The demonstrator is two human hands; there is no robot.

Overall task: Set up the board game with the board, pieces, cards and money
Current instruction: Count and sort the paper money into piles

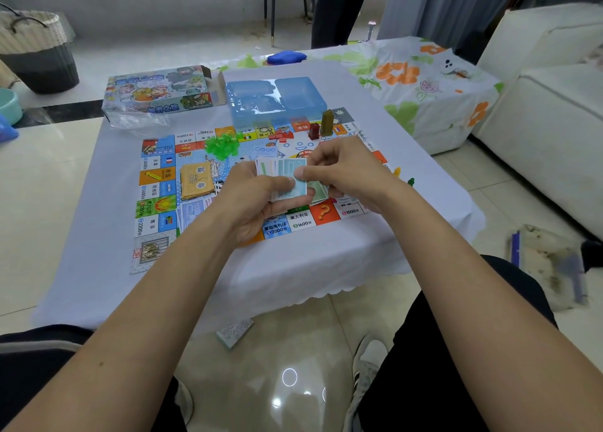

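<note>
Paper money (287, 178) is sitting fanned in our left hand (257, 200), whose grip is curling round it, while our right hand (339, 174) is pinching one note above the board (156, 183). Beyond, green pieces (222, 146) are lying heaped before the blue tray (277, 102) on the tabletop (81, 203).

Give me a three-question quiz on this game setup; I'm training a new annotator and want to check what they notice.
1. True or false: both hands hold the stack of paper money above the game board.
2. Which pieces lie heaped at the board's far edge, left of the red ones? A) green houses B) dice C) coins
3. What sits just beyond the board's far edge, beside the game box?

Key: 1 true: left hand grips, right hand pinches. 2 A. 3 the blue plastic tray.
</note>
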